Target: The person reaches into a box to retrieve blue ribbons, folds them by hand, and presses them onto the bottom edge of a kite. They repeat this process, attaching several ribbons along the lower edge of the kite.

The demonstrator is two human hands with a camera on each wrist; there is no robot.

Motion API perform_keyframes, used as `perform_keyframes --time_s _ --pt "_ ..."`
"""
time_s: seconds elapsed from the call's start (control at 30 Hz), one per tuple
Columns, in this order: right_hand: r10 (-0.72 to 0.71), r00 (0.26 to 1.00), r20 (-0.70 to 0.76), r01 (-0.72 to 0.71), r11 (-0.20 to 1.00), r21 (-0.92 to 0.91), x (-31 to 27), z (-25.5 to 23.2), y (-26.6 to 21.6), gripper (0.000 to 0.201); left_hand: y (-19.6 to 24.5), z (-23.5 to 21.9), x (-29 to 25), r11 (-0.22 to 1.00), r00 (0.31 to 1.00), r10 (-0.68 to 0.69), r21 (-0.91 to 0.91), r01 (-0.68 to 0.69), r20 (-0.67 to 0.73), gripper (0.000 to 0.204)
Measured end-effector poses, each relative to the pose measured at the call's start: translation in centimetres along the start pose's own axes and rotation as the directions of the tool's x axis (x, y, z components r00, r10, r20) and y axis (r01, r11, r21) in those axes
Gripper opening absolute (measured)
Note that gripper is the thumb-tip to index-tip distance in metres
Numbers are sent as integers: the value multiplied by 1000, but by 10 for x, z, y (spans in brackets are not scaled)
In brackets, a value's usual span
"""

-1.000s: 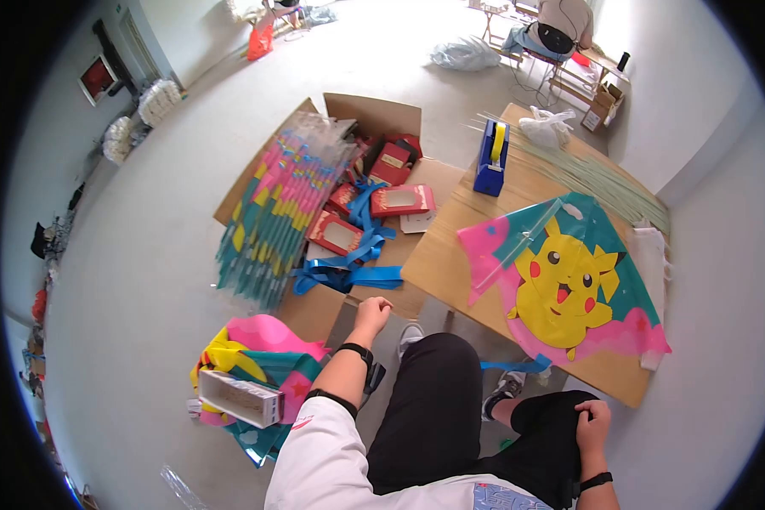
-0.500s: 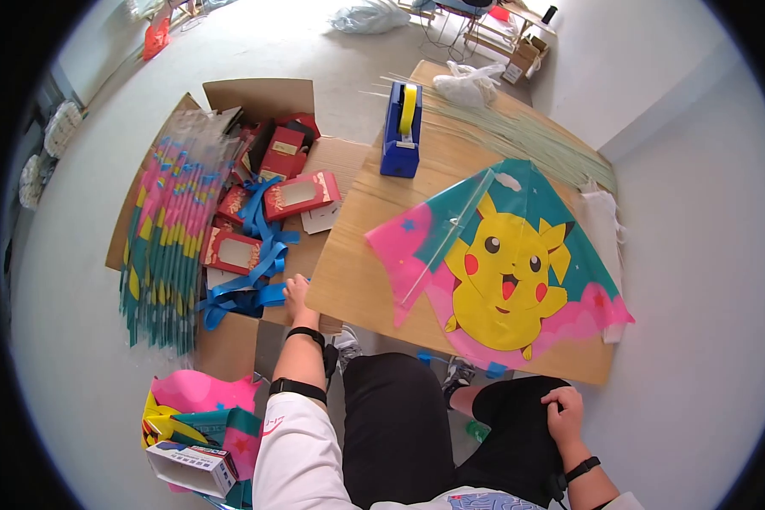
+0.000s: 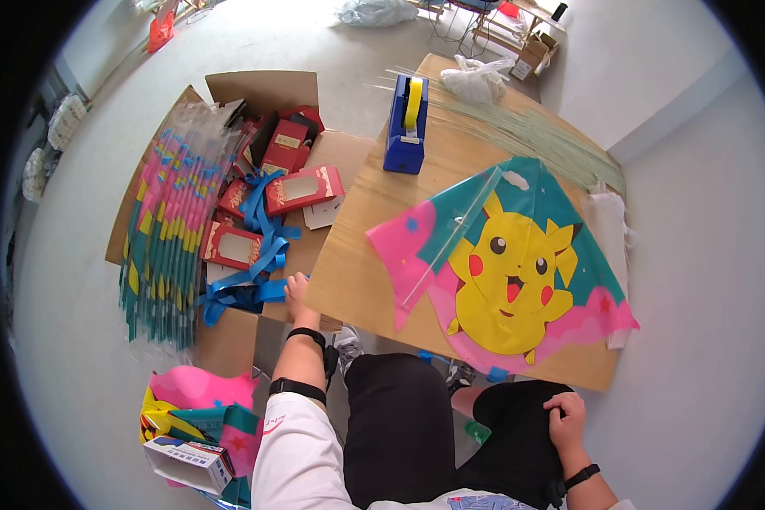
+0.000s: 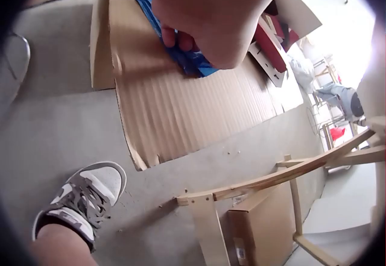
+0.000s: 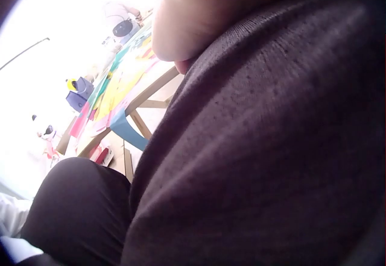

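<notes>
Since half a second ago the left hand (image 3: pixel 296 289) has stayed at the tangled blue ribbon strips (image 3: pixel 245 293) on the flattened cardboard, fingers now pinching them. The right hand (image 3: pixel 565 418) rests curled on the black trouser knee (image 3: pixel 518 425). Open cardboard lies beside the wooden bench (image 3: pixel 357 263) edge.
</notes>
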State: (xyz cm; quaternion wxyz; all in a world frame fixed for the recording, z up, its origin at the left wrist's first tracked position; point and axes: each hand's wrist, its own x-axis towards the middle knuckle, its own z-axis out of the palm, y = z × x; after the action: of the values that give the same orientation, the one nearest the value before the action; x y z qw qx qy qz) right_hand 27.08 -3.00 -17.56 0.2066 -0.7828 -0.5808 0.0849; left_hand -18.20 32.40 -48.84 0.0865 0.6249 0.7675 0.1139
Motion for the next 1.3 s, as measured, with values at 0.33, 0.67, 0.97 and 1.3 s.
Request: perform_keyframes --time_s 0.33,0.67,0.97,1.3 --pt "-21 1000 -21 22 999 40 2 3 -1 13 -30 -13 8 382 861 -507 -889 251 26 13" --pt "-45 998 -46 47 998 33 -2 2 -5 12 -53 -82 -1 62 843 -427 -919 389 328 19" --pt "-24 998 -64 26 999 34 -16 -4 -6 12 -56 -97 4 -204 813 -456 -932 301 363 16" --pt "-6 998 -58 8 1000 29 -15 -5 -3 10 -34 -133 -3 -3 736 -493 -847 531 464 18"
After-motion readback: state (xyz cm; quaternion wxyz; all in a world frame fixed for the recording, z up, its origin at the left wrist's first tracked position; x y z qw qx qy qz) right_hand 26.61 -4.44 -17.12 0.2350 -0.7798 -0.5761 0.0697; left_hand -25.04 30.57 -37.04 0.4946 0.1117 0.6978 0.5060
